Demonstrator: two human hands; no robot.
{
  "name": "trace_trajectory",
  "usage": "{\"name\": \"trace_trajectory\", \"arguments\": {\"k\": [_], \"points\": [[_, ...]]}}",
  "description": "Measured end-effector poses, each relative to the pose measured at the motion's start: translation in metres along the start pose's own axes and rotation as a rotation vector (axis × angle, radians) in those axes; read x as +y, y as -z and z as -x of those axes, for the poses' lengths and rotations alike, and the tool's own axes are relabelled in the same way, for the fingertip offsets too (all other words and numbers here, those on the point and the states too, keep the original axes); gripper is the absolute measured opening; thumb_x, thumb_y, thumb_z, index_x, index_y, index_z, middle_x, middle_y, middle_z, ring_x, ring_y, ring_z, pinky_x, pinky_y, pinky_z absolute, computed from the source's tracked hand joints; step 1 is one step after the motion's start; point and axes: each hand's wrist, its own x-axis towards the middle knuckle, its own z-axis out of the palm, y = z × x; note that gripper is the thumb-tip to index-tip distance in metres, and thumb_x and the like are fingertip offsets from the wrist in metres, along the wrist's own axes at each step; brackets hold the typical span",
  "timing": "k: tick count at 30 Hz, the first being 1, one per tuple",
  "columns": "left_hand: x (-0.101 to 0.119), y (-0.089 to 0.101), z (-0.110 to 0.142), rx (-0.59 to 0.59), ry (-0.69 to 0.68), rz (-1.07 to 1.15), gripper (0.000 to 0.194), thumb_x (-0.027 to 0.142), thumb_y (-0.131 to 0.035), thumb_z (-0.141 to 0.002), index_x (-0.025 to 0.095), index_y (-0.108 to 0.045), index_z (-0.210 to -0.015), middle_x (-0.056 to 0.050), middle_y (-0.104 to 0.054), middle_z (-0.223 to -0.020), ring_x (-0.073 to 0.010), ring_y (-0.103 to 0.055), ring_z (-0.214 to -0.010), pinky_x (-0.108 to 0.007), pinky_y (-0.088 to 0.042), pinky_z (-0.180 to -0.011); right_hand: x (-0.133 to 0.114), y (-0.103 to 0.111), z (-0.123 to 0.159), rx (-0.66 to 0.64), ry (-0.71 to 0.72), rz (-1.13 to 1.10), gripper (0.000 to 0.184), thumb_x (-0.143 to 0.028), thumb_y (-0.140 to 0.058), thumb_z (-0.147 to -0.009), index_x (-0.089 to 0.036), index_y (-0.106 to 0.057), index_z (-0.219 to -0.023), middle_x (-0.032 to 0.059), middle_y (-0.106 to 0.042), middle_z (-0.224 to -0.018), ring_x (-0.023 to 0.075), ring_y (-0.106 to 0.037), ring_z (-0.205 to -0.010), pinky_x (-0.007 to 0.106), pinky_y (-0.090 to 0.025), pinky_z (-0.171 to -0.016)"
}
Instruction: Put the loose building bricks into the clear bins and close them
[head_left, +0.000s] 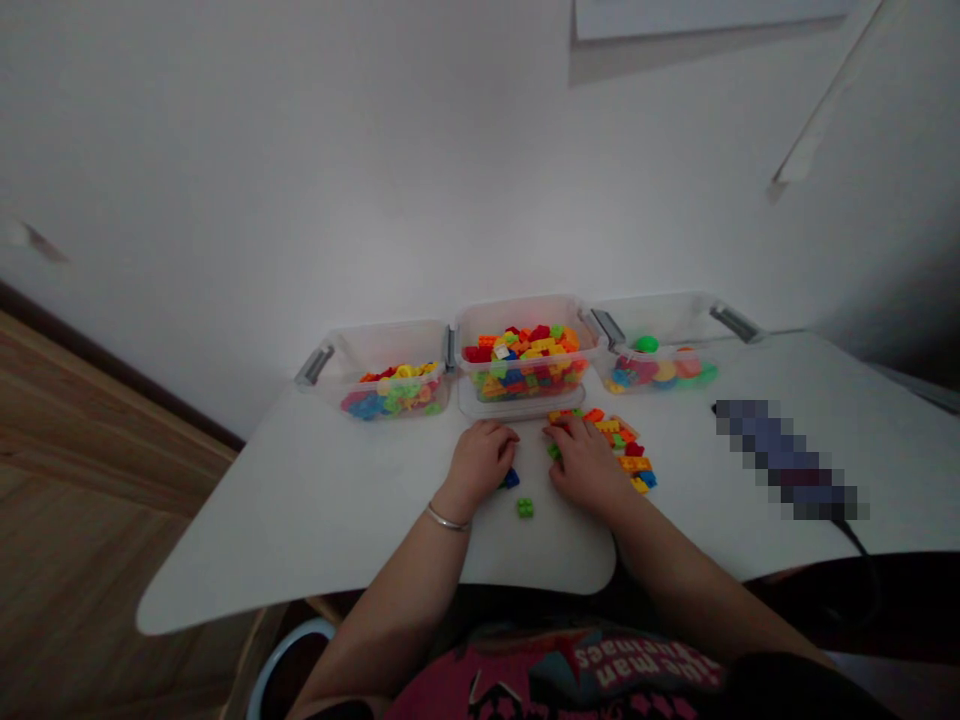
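My left hand (480,462), with a silver bangle (448,518) on its wrist, rests palm down on the white table (322,500). A blue plastic building brick (511,479) lies against its outer edge, and a small green brick (525,508) sits nearer me. My right hand (585,462) lies over the near side of a loose spread of multicoloured bricks (624,440). Its fingertips touch the spread, and a green brick (553,451) shows by its fingers. Both palms are hidden, so I cannot tell whether either hand holds anything.
Along the table's far edge stand several clear plastic bins with grey clip handles. The left bin (375,370) and middle bin (525,350) hold mixed bricks; the right bin (652,345) holds round coloured pieces. A pixelated dark object (784,460) with a cable lies at right.
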Motion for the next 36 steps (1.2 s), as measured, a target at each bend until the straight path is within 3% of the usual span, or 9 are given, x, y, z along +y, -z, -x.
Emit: {"name": "trace_trajectory", "arguments": {"k": [8, 21, 24, 29, 36], "points": [[-0.001, -0.001, -0.001, -0.005, 0.000, 0.047, 0.017, 0.015, -0.056, -0.085, 0.019, -0.071, -0.093, -0.005, -0.070, -0.094, -0.0201, -0.062, -0.091, -0.033, -0.049, -0.086, 0.011, -0.002, -0.004, 0.013, 0.084, 0.015, 0.031, -0.016, -0.056, -0.081, -0.018, -0.067, -0.109, 0.0105, -0.060, -0.119, 0.0268, -0.051, -0.108, 0.040, -0.040, -0.097], [-0.004, -0.002, -0.002, -0.013, -0.036, 0.032, 0.016, 0.015, -0.058, -0.084, 0.019, -0.072, -0.091, -0.005, -0.070, -0.090, -0.0197, -0.062, -0.088, -0.032, -0.048, -0.083, -0.009, 0.000, -0.002, 0.090, 0.285, -0.090, 0.020, -0.019, -0.060, -0.082, -0.019, -0.067, -0.100, 0.0090, -0.064, -0.113, 0.0256, -0.055, -0.102, 0.041, -0.045, -0.093], [-0.004, -0.002, -0.002, -0.024, -0.051, 0.037, 0.016, 0.015, -0.058, -0.083, 0.019, -0.072, -0.091, -0.004, -0.070, -0.089, -0.0196, -0.062, -0.087, -0.032, -0.048, -0.082, -0.005, 0.005, -0.004, 0.173, 0.285, -0.197, 0.021, -0.018, -0.061, -0.080, -0.018, -0.066, -0.100, 0.0094, -0.064, -0.110, 0.0250, -0.056, -0.103, 0.040, -0.046, -0.094], [-0.005, 0.000, -0.001, -0.006, -0.055, 0.042, 0.016, 0.016, -0.057, -0.084, 0.019, -0.071, -0.091, -0.005, -0.070, -0.089, -0.0194, -0.062, -0.087, -0.032, -0.048, -0.083, 0.011, 0.025, -0.017, 0.462, 0.201, -0.330, 0.023, -0.021, -0.059, -0.080, -0.020, -0.065, -0.102, 0.0096, -0.065, -0.103, 0.0251, -0.057, -0.099, 0.043, -0.047, -0.090], [-0.004, 0.002, 0.000, -0.005, -0.059, 0.040, 0.016, 0.015, -0.056, -0.084, 0.019, -0.071, -0.090, -0.005, -0.070, -0.088, -0.0194, -0.062, -0.086, -0.032, -0.048, -0.083, 0.036, 0.064, -0.058, 0.692, 0.110, -0.388, 0.024, -0.028, -0.057, -0.079, -0.021, -0.064, -0.102, 0.0075, -0.067, -0.094, 0.0234, -0.059, -0.088, 0.041, -0.048, -0.082]]}}
